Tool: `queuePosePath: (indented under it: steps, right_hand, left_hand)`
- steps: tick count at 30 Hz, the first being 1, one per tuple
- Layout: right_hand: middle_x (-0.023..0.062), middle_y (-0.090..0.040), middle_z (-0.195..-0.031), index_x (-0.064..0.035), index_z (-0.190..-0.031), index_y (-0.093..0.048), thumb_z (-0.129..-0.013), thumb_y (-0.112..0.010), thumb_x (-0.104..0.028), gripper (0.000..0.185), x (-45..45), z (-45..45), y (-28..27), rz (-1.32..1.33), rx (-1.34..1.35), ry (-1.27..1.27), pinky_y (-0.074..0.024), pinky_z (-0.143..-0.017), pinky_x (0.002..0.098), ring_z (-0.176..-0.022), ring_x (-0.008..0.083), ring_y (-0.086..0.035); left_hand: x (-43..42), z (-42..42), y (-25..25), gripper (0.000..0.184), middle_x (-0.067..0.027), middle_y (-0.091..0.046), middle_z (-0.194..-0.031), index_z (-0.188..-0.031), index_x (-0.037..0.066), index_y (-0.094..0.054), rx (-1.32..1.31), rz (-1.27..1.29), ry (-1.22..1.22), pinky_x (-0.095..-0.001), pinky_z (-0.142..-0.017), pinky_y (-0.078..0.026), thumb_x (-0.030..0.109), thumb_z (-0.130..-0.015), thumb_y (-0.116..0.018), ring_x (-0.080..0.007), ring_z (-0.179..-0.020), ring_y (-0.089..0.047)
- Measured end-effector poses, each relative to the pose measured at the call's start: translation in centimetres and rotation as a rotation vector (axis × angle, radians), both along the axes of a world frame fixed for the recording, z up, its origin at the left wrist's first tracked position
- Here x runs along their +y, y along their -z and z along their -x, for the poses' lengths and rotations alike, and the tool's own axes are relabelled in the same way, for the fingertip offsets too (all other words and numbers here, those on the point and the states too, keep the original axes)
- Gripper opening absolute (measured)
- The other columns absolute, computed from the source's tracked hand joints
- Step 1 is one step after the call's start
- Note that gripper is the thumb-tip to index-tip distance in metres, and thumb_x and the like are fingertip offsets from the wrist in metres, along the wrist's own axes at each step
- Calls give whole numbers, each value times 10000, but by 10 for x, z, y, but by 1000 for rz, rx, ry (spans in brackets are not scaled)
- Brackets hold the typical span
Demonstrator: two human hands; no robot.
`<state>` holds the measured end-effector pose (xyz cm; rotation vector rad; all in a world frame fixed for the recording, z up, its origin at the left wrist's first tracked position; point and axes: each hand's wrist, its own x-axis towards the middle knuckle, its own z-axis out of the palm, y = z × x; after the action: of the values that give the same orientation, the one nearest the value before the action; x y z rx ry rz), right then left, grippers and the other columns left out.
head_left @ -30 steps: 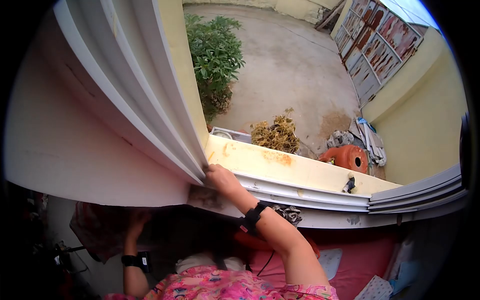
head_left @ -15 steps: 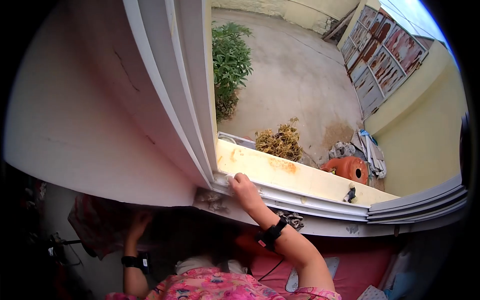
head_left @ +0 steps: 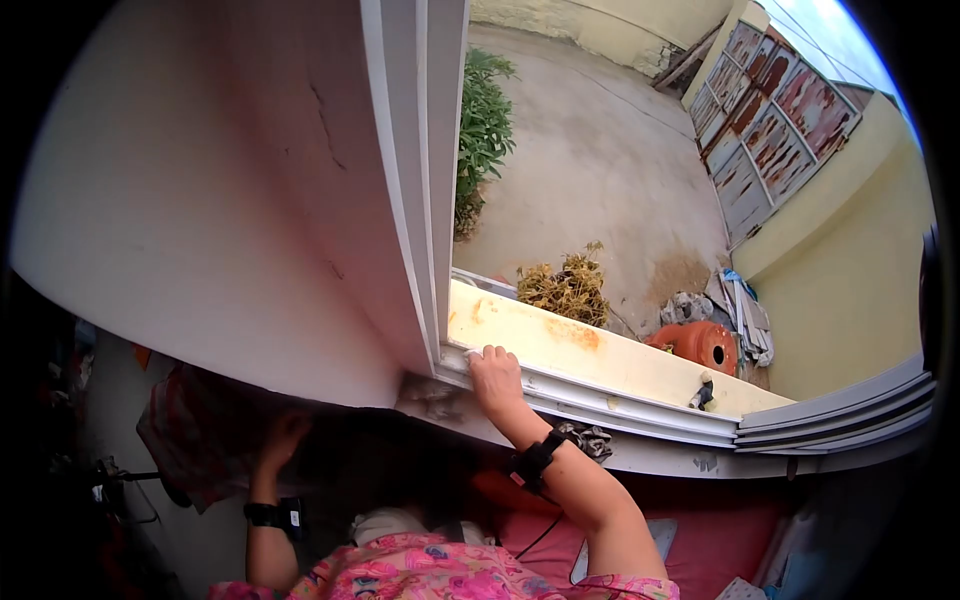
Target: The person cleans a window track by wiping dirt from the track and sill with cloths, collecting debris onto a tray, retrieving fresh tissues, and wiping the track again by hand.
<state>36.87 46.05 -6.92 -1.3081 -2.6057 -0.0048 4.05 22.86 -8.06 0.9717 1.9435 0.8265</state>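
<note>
The window track [head_left: 640, 415] runs lengthwise rightward beneath the right hand [head_left: 497, 388], shifted along from the foot of the upright frame [head_left: 436, 160] since 1.0 s earlier. Fingers [head_left: 499, 358] curled narrow; contents cannot be told. Left hand [head_left: 286, 434]: farther, lower, beside patterned cloth [head_left: 195, 440], finger spread unclear.

Bright daylight outside, dim interior, curved fisheye edges
</note>
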Motion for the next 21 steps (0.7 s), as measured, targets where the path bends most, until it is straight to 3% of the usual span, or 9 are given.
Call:
queuePosePath:
  steps: [3,7,10,17,21]
  right_hand:
    - [85,-534,-721,-116,-735,-598,-692,-534,-116,76,0,-12,-11,68,50,13,-428,-644,354,-733,245,-540]
    - [85,-545,-734,-81,-774,-604,-695,-518,-67,117,-1,19,-16,13,230,-172,-444,-658,326,-767,236,-551]
    - [76,-546,-723,-90,-808,-583,-688,-523,-84,135,8,37,4,15,111,-174,-453,-638,317,-735,231,-547]
    - [98,-594,-744,-76,-727,-605,-727,-507,-119,107,0,5,-5,57,-95,12,-441,-640,330,-771,226,-566]
    - [95,-573,-712,-66,-726,-597,-710,-507,-105,100,-3,-9,-19,85,21,10,-453,-614,334,-739,235,-565]
  left_hand:
    - [-6,-2,-15,224,-89,-584,-975,-982,41,-577,105,17,6,-300,-818,-424,181,-808,-588,-188,-923,-545]
    - [-30,15,16,224,-96,-589,-975,-975,40,-581,67,8,-45,-305,-803,-430,189,-808,-591,-197,-915,-551]
    - [-25,11,5,242,-104,-593,-987,-986,39,-580,-16,37,-49,-311,-801,-434,202,-808,-592,-207,-923,-557]
    - [-4,-4,-12,250,-108,-599,-980,-1005,41,-579,119,75,47,-318,-814,-434,213,-823,-573,-210,-930,-561]
    - [-10,6,-6,252,-109,-596,-991,-1010,46,-576,194,76,110,-314,-819,-431,217,-826,-573,-206,-940,-557]
